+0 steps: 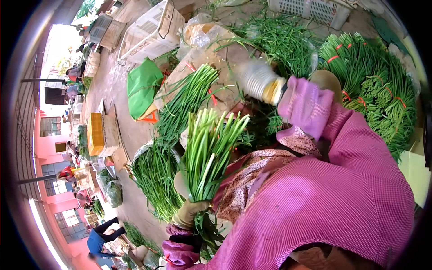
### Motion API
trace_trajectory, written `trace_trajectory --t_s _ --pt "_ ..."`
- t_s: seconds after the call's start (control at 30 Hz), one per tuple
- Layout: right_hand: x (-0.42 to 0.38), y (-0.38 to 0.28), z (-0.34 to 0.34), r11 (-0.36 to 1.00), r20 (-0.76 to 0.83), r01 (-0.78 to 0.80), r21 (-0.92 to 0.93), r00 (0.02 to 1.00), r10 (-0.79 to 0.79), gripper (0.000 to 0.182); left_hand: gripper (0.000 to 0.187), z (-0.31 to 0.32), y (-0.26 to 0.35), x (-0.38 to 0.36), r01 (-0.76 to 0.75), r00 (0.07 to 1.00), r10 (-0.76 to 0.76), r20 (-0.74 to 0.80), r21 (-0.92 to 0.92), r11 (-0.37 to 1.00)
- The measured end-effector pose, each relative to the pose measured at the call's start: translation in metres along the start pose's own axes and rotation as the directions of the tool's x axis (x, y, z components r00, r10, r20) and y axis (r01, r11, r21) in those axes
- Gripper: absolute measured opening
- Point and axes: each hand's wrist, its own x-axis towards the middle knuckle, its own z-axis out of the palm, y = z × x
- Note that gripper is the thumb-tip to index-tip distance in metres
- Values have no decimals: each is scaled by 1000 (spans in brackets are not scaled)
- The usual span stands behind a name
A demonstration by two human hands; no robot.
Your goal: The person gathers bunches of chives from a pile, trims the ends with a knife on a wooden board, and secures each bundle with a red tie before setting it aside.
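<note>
Floor [132, 141] stretched beyond the grip, where the gloved left hand [191, 213] clasped a green bundle [209, 155], pale ends fanning outward. Gathering seemed the step, likely calling next for steady hold; the blurred right hand [261, 81] couldn't be read.

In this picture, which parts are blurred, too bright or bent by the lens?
Head view: the pale ribbed shape beyond the right sleeve is smeared, while green stalks in the left hand look sharper; head view, upper left: the bright opening is washed out; head view, left: the pink wall curves near the dark rounded border.
</note>
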Motion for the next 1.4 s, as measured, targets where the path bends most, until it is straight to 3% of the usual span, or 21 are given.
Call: trace_trajectory --t_s 0.07,0.17,0.2,0.27,0.37,0.47,0.57,0.67,0.73,0.8,0.83,0.87,0.9,0.93,1.0,1.07,1.13,1.2,1.23,1.33,1.4 --pt "25 55 -6 955 13 -293 43 956 293 19 30 0 -10 -3 -9 1000 6 -19 -163 987" --pt "29 68 0 974 343 -199 -105 912 224 29 32 -2 -10 -2 -14 1000 16 11 -126 992" --pt "19 59 22 914 485 -235 331 873 49 29 32 1 -6 -1 25 1000 -23 15 -119 993" --pt "-10 28 57 264 458 -379 887 797 -395 31 35 3 -4 0 36 999 -36 1 -105 994" --pt "-24 -32 -7 845 644 -220 487 744 -177 30 36 6 -5 4 40 999 -42 -15 -108 993" --pt "-22 3 75 615 72 325 718 845 -530 31 30 0 -10 6 35 999 -35 -8 -60 998" --pt "-28 -18 -1 822 449 -39 568 852 -269 28 30 2 -8 8 12 998 -4 56 -133 991" --pt "-21 -4 0 774 421 -124 621 885 -196 28 30 8 -3 10 63 998 -57 42 -181 981" --pt "-15 9 -27 875 187 124 468 954 -235 27 31 4 -9 13 134 991 -129 39 -301 944" --pt "1 33 -34 927 -42 25 374 999 -9 26 31 10 5 15 142 990 -132 54 -296 945" --pt "-3 52 -60 976 -275 216 10 939 -205 26 31 7 5 18 98 990 -65 123 -287 953" --pt "15 75 -72 989 -275 -150 0 951 144 26 30 3 5 21 55 982 0 191 -283 958" --pt "14 97 -90 930 -402 -231 -285 910 103 26 28 -8 -5 22 19 977 28 213 -218 976" --pt "34 161 -86 912 -310 -399 -92 882 355 27 28 -16 -15 24 17 977 31 210 -220 975" --pt "18 148 -102 894 -400 -388 -224 873 279 30 28 -26 -31 24 -1 979 37 200 -176 984" --pt "-1 99 -112 947 72 -321 4 945 320 42 29 -30 -40 24 61 982 -15 188 -239 969" --pt "-5 69 -73 892 524 -272 360 850 47 56 30 -45 -55 38 130 939 1 344 -359 924" --pt "-24 28 -32 821 465 -47 570 841 -275 56 31 -42 -50 41 239 930 -60 362 -472 848" --pt "-32 2 -34 815 587 -188 548 781 -215 50 26 -43 -52 43 215 926 -26 378 -467 858" --pt "-20 11 16 632 190 94 769 911 -367 28 24 -33 -44 36 119 921 67 384 -440 890" --pt "5 35 21 811 -417 582 58 752 -510 16 23 -35 -52 34 36 901 183 394 -488 872"
